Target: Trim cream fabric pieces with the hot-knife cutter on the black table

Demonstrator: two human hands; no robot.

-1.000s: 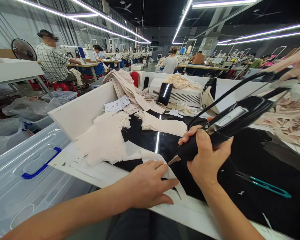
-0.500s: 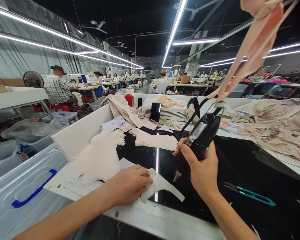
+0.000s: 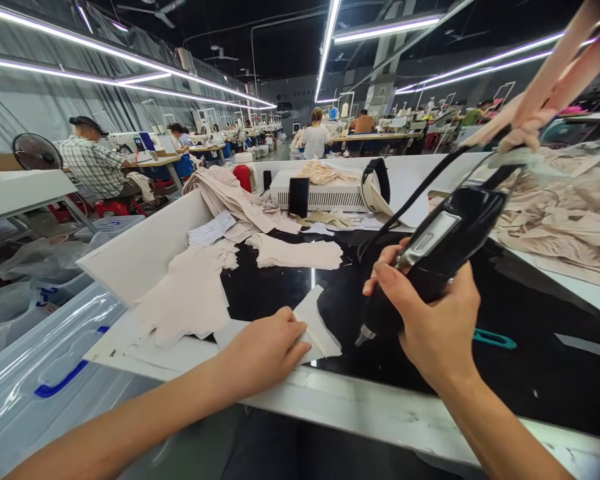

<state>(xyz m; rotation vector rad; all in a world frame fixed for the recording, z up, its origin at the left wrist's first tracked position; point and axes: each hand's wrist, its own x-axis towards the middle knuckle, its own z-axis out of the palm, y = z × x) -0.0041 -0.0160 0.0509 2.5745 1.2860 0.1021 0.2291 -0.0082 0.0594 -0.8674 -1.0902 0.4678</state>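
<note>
My right hand (image 3: pixel 433 327) is wrapped round a black corded cutting tool (image 3: pixel 440 250), its metal tip pointing down just above the black table top (image 3: pixel 530 320). My left hand (image 3: pixel 265 350) rests with curled fingers on a small pale fabric piece (image 3: pixel 317 327) near the table's front edge, pinching its left side. The tool tip hovers a little to the right of that piece. A pile of pale fabric pieces (image 3: pixel 190 293) lies to the left of my left hand. Another folded stack (image 3: pixel 295 252) lies farther back.
Teal-handled snips (image 3: pixel 493 339) lie on the table behind my right hand. A white machine box (image 3: pixel 325 193) and a dark phone (image 3: pixel 299 197) stand at the back. Heaped beige garments (image 3: pixel 565 220) fill the right. A clear bin with blue handle (image 3: pixel 55 380) sits at left. Other people sew at far tables.
My left hand has drawn the fabric piece toward the pile on the left and bunched it. My right hand has lowered the tool and tipped it flatter, nearer the camera.
</note>
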